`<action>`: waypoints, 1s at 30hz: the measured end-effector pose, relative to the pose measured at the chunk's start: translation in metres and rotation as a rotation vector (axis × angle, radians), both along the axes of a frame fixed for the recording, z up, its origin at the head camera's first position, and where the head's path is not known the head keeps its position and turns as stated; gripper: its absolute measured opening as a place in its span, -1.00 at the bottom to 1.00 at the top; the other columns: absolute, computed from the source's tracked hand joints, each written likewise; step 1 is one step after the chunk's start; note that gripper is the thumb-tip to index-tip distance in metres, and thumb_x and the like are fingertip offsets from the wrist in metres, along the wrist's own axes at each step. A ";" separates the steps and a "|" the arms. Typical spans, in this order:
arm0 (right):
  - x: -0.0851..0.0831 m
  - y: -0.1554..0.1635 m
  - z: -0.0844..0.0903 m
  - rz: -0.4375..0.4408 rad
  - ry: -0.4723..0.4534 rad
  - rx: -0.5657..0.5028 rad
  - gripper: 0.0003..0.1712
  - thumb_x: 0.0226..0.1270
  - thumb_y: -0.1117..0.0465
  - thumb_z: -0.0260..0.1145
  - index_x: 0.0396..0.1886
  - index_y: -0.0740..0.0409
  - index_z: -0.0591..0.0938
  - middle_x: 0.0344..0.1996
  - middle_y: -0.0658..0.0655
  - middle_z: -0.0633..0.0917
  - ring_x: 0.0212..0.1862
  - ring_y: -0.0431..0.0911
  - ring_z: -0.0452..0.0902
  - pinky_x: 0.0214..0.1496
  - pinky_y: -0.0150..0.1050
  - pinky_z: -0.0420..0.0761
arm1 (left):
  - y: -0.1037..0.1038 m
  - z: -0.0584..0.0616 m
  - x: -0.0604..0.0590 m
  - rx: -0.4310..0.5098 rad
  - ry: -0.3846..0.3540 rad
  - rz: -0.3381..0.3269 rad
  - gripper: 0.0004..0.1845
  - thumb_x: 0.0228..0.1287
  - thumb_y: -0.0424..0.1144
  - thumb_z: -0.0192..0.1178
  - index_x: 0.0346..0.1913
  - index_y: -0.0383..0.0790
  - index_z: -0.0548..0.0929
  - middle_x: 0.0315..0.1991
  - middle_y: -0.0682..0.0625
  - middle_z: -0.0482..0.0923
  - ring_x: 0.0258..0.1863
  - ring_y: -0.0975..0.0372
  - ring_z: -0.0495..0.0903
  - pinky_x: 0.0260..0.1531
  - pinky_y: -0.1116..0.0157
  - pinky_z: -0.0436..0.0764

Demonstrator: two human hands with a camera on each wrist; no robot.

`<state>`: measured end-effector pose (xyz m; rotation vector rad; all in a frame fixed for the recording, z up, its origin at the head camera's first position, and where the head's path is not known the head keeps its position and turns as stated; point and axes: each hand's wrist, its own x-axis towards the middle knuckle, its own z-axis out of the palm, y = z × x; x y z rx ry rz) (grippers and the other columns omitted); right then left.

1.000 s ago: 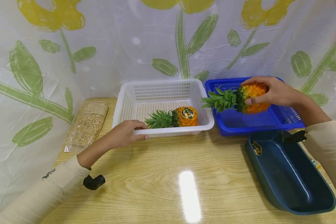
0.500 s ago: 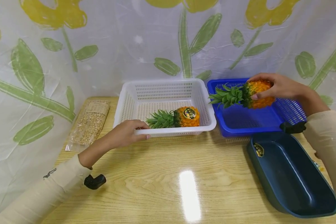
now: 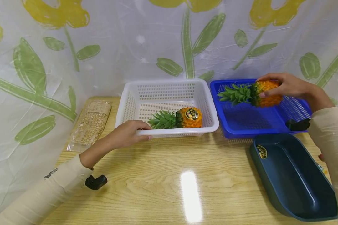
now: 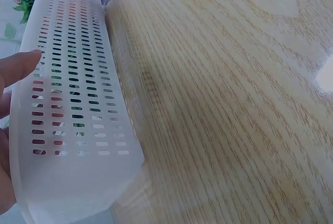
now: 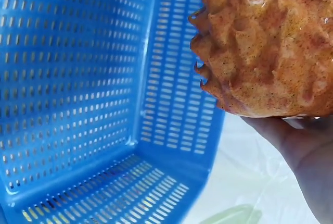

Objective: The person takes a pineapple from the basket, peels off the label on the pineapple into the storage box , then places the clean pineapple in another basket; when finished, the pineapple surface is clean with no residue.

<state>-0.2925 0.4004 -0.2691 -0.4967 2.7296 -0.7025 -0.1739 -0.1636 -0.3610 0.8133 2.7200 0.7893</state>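
My right hand (image 3: pixel 281 86) grips an orange pineapple (image 3: pixel 266 93) from above and holds it on its side over the blue basket (image 3: pixel 242 125), leaves pointing left. The right wrist view shows the pineapple (image 5: pixel 270 41) close up above the blue basket's perforated floor (image 5: pixel 78 78). My left hand (image 3: pixel 126 134) holds the near rim of the white basket (image 3: pixel 169 132), thumb on the outer wall. The left wrist view shows a fingertip (image 4: pixel 21 65) against the white basket's slotted wall (image 4: pixel 73 109). A second pineapple (image 3: pixel 186 117) with a sticker lies inside the white basket.
A dark blue oval tub (image 3: pixel 293 178) sits on the wooden table (image 3: pixel 171 181) at front right. A clear bag of grains (image 3: pixel 91 123) lies at the left by the flowered plastic curtain (image 3: pixel 45 62) that hangs behind and to the left.
My right hand has carried the pineapple a little to the right and farther back over the blue basket. The left hand and the white basket have stayed put.
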 end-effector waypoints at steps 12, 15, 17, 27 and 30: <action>-0.008 0.002 -0.010 -0.027 -0.062 0.002 -0.25 0.37 0.05 0.38 0.49 0.05 0.33 0.37 0.27 0.38 -0.12 -0.34 0.51 -0.29 -0.17 0.66 | 0.001 0.001 0.001 0.004 0.013 -0.001 -0.75 0.35 -0.04 0.32 -0.04 -0.07 0.74 -0.15 0.08 0.70 -0.24 0.29 0.60 -0.21 0.22 0.58; -0.010 0.003 -0.012 -0.028 -0.056 -0.001 -0.25 0.36 0.08 0.39 0.48 0.08 0.35 0.36 0.29 0.40 -0.12 -0.38 0.49 -0.28 -0.21 0.66 | 0.002 0.001 0.001 0.006 0.008 0.000 -0.76 0.35 -0.05 0.32 -0.04 -0.08 0.75 -0.16 0.07 0.70 -0.27 0.29 0.59 -0.24 0.23 0.57; -0.012 0.004 -0.014 -0.031 -0.048 0.008 -0.25 0.35 0.08 0.41 0.47 0.10 0.36 0.36 0.29 0.42 -0.12 -0.40 0.48 -0.27 -0.24 0.66 | 0.002 0.002 0.001 0.003 0.003 0.001 -0.76 0.36 -0.05 0.32 -0.04 -0.08 0.75 -0.17 0.08 0.70 -0.28 0.30 0.59 -0.25 0.23 0.57; -0.015 0.008 -0.016 -0.031 -0.065 0.054 -0.22 0.34 0.05 0.41 0.48 0.14 0.35 0.30 0.34 0.45 -0.01 -0.16 0.50 -0.22 -0.29 0.62 | 0.003 0.002 0.001 -0.017 -0.009 0.007 -0.75 0.37 -0.04 0.30 -0.03 -0.08 0.74 -0.17 0.07 0.70 -0.26 0.27 0.60 -0.23 0.21 0.58; -0.017 0.008 -0.018 -0.023 -0.054 0.075 -0.23 0.33 0.02 0.43 0.46 0.13 0.39 0.30 0.35 0.46 0.08 0.05 0.48 -0.21 -0.28 0.60 | 0.003 0.002 0.001 -0.010 0.002 0.009 -0.76 0.36 -0.05 0.31 -0.05 -0.08 0.75 -0.19 0.07 0.70 -0.30 0.28 0.59 -0.26 0.22 0.56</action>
